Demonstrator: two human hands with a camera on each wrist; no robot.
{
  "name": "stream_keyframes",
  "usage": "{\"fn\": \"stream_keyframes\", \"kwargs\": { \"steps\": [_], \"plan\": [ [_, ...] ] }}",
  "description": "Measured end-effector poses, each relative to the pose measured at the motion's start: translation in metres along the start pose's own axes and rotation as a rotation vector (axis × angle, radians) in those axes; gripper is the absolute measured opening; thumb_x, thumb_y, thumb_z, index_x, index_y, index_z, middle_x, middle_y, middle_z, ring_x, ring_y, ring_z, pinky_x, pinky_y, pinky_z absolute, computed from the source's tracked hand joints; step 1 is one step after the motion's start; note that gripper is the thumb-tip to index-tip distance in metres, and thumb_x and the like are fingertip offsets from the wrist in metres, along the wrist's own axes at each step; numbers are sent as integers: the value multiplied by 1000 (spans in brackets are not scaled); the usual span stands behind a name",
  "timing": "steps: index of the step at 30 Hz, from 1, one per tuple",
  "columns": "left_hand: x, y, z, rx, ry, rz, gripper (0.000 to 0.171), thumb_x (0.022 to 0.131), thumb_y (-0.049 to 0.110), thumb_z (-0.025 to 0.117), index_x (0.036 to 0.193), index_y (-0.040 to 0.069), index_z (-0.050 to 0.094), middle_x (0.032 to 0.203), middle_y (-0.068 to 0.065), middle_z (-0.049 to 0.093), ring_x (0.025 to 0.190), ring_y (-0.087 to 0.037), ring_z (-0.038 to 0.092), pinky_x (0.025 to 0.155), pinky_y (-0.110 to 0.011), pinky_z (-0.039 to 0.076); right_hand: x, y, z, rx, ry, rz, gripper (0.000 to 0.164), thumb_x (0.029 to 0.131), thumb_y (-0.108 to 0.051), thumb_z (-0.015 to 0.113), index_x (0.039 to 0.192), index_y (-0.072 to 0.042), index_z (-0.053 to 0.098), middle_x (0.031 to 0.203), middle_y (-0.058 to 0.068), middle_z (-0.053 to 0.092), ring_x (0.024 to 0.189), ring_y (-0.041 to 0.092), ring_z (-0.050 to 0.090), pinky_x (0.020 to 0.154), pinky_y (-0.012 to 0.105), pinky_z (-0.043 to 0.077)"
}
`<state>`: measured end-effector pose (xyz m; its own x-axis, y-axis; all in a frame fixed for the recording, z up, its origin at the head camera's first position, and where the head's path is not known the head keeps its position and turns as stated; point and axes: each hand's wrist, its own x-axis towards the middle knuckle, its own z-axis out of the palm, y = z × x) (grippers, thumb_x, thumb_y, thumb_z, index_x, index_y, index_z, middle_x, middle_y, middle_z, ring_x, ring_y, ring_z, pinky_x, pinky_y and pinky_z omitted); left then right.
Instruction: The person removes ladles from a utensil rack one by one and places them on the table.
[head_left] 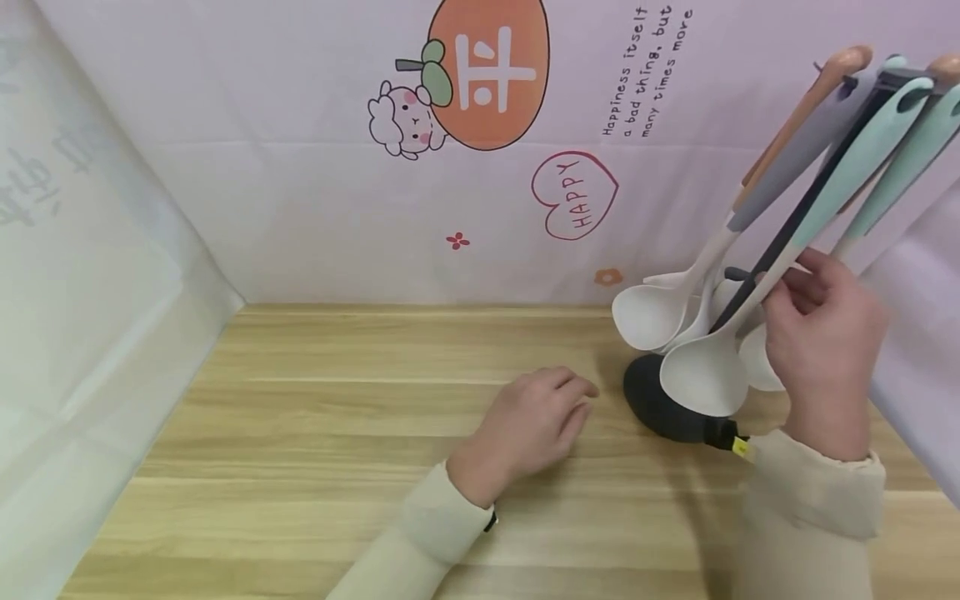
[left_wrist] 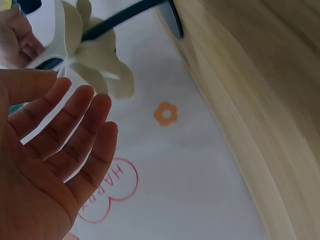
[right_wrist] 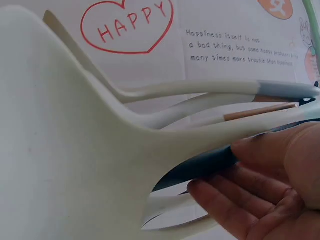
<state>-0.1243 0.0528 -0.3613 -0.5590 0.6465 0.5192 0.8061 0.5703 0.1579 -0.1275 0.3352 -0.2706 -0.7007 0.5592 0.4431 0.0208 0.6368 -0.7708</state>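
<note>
Pinched the pole [right_wrist: 200, 169] in the right hand [head_left: 828, 333], with the left hand [head_left: 525, 425] loose-fingered and bracing nothing, and risked toppling the top-heavy stand [head_left: 656, 406] with any sideways tug.

At the right I grip the slim pole [head_left: 786, 218] of an upright black stand [head_left: 645, 396], its round base lying flat, white-headed utensils [head_left: 703, 377] hanging around it by mint, grey and wood-toned handles.

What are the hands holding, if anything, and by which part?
The right hand grips the black utensil stand partway up its post. The left hand holds nothing.
</note>
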Motion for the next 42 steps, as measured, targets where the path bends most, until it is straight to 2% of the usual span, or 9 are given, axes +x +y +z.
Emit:
{"fn": "stream_keyframes", "kwargs": {
  "steps": [2, 8, 13, 20, 27, 30, 34, 37, 42],
  "plan": [
    [1, 6, 4, -10, -20, 6, 18, 105, 22, 63, 116, 19, 77, 112, 7, 76, 103, -9, 73, 94, -23, 60, -1, 4, 0, 45, -1, -6, 40, 96, -20, 64, 134, -10, 72, 75, -46, 52, 68, -28, 55, 74, -3, 47],
    [2, 12, 5, -74, -36, -37, 18, 106, 24, 63, 116, 19, 77, 112, 7, 76, 104, -9, 73, 92, -24, 61, 0, 7, 3, 17, -42, -55, 39, 95, -20, 73, 133, -12, 72, 73, -48, 49, 68, -29, 54, 77, -3, 49],
    [4, 14, 9, -123, -24, -48, 19, 106, 23, 63, 117, 16, 76, 112, 5, 76, 103, -10, 74, 90, -24, 61, 1, 9, 4, -10, -6, -87, 37, 96, -19, 72, 131, -9, 72, 73, -49, 46, 70, -30, 52, 79, -2, 49],
    [15, 18, 18, -313, 69, -92, 28, 103, 19, 68, 129, 8, 69, 124, -5, 74, 102, -15, 74, 90, -20, 60, 3, 9, 1, 1, 20, -98, 33, 95, -15, 70, 127, -6, 74, 71, -50, 47, 68, -29, 54, 74, -4, 46],
    [32, 23, 4, -499, 182, -121, 32, 101, 14, 70, 132, 6, 65, 125, -7, 74, 105, -18, 74, 89, -25, 62, 0, 6, 4, 68, 5, -123, 31, 94, -10, 72, 124, -3, 74, 74, -48, 53, 70, -26, 58, 72, -3, 48],
    [34, 24, -3, -511, 194, -132, 32, 102, 14, 70, 133, 5, 66, 126, -7, 74, 105, -18, 74, 90, -26, 63, -5, 0, 10, 90, -2, -106, 33, 92, -9, 72, 125, -2, 73, 80, -37, 62, 71, -25, 60, 72, -2, 49],
    [35, 21, -7, -517, 228, -139, 31, 101, 12, 70, 132, 5, 67, 124, -7, 74, 105, -19, 73, 89, -26, 63, -9, -9, 15, 86, -4, -96, 36, 94, -10, 67, 129, -1, 71, 100, 3, 78, 71, -25, 57, 70, -2, 48],
    [36, 19, -9, -529, 274, -137, 30, 100, 11, 71, 129, 3, 68, 121, -10, 74, 102, -22, 73, 89, -27, 63, -14, -14, 20, 101, -7, -128, 36, 95, -8, 64, 129, 3, 70, 110, 27, 77, 70, -27, 54, 69, -4, 46],
    [37, 18, -9, -550, 344, -126, 27, 99, 8, 72, 125, 0, 69, 115, -15, 74, 101, -26, 74, 91, -27, 64, -24, -23, 28, 147, 3, -185, 33, 94, -3, 65, 125, 5, 71, 107, 32, 77, 71, -27, 56, 70, -4, 46]
  ]
}}
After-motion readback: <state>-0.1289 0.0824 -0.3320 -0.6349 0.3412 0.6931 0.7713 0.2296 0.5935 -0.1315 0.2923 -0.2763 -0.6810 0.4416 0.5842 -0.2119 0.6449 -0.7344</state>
